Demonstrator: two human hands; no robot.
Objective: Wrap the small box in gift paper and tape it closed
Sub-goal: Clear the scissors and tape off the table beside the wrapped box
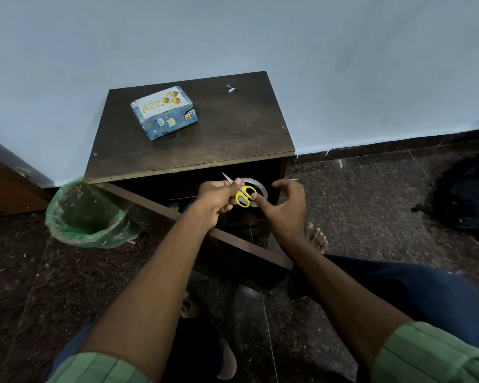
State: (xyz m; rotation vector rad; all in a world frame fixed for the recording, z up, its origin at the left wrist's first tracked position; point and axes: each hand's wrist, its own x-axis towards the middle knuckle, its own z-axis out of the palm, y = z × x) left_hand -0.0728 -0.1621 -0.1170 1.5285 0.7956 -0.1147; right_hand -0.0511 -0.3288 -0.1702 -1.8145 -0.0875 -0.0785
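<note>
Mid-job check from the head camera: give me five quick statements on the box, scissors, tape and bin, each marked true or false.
1. The blue gift-wrapped box lies on the dark wooden cabinet top. True.
2. The left hand grips the yellow-handled scissors. True.
3. The scissors' blades point down at the floor. False: they point up and away, toward the cabinet.
4. The clear tape roll sits on the box. False: it is by the right hand, in front of the cabinet.
5. The green-lined waste bin stands right of the cabinet. False: left.
</note>
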